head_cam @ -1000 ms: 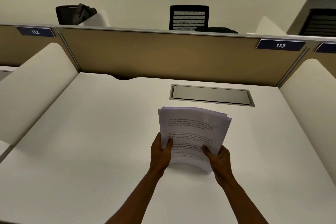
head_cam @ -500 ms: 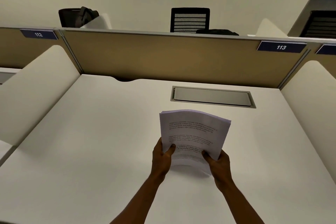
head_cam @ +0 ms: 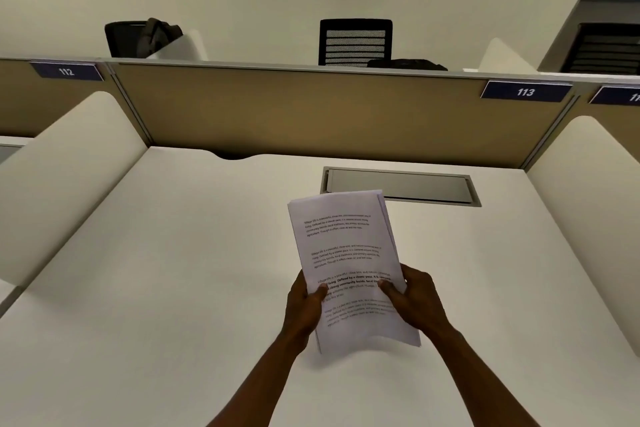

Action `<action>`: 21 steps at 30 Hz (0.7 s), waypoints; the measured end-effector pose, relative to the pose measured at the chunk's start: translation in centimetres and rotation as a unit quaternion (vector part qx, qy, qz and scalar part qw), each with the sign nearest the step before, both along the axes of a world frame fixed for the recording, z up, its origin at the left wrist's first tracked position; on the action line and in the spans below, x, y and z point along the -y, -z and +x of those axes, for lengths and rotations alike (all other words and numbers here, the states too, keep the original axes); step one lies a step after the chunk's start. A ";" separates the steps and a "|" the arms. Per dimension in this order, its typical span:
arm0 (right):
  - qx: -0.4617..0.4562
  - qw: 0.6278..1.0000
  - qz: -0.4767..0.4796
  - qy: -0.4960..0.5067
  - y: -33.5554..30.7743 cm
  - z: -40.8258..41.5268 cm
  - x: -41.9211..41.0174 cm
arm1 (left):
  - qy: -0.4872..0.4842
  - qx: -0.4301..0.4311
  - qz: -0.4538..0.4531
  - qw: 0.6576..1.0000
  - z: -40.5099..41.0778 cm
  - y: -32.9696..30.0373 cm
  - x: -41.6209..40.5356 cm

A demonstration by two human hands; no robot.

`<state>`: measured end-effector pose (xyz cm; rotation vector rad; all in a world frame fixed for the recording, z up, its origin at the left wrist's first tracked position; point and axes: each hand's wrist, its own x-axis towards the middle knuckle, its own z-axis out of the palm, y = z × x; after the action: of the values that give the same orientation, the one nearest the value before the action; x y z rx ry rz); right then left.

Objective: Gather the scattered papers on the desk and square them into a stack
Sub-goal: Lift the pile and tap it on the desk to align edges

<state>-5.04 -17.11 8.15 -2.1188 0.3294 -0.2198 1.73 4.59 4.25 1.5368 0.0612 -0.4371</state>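
I see both hands clamped on the sheaf of white printed paper sheets (head_cam: 349, 263), which stands nearly upright between them with its lower edge at or just above the pale white table (head_cam: 173, 270). The left hand (head_cam: 304, 305) pinches the left edge with its thumb across the printed face, and the right hand (head_cam: 414, 302) mirrors it on the right edge. I judge this grip is for knocking the bottom edge against the table to even the sheets. A few back sheets poke out beyond the upper right corner, so the squaring looks unfinished. Compared with half a second ago, the sheaf is turned narrower and taller, its top now reaching up past the fingers toward the grey recessed cable hatch (head_cam: 401, 185), and the fanned top edge looks tighter.
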 end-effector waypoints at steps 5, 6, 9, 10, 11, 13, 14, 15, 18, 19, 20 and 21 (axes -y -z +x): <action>0.006 0.999 0.012 -0.038 -3.3 1.0 1.6 | -0.066 0.145 0.147 0.976 2.2 -4.0 -0.5; 0.005 0.999 0.000 -0.045 -4.0 1.1 2.0 | -0.090 0.206 0.189 0.956 3.4 -5.4 -0.9; -0.025 0.993 -0.065 -0.093 -6.2 1.7 2.8 | -0.027 0.335 0.242 0.910 7.3 -10.7 -2.2; -0.038 0.989 -0.089 -0.115 -6.8 1.9 3.0 | 0.031 0.362 0.263 0.894 8.3 -12.5 -2.5; -0.049 0.984 -0.106 -0.135 -7.4 2.2 3.0 | 0.089 0.382 0.280 0.876 9.1 -13.9 -2.6; -0.069 0.976 -0.126 -0.165 -8.4 2.7 2.9 | 0.180 0.377 0.270 0.868 10.3 -16.0 -2.5; -0.078 0.972 -0.136 -0.177 -8.9 3.0 2.8 | 0.212 0.355 0.253 0.875 10.6 -16.6 -2.4; -0.086 0.968 -0.146 -0.187 -9.3 3.3 2.7 | 0.238 0.330 0.233 0.883 10.8 -16.9 -2.4; -0.102 0.956 -0.177 -0.210 -10.6 3.9 2.7 | 0.286 0.276 0.174 0.901 11.0 -16.3 -2.5; -0.109 0.952 -0.188 -0.216 -10.9 3.9 2.7 | 0.290 0.254 0.161 0.909 10.8 -15.8 -2.5; -0.113 0.948 -0.200 -0.220 -11.1 4.0 2.6 | 0.286 0.236 0.158 0.915 10.5 -15.2 -2.3; -0.117 0.946 -0.206 -0.223 -11.3 4.1 2.6 | 0.275 0.228 0.161 0.920 10.3 -14.7 -2.1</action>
<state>-0.92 -19.76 19.49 -2.5739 -0.0778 0.2521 11.99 6.72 18.91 1.9463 -0.7105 -0.5128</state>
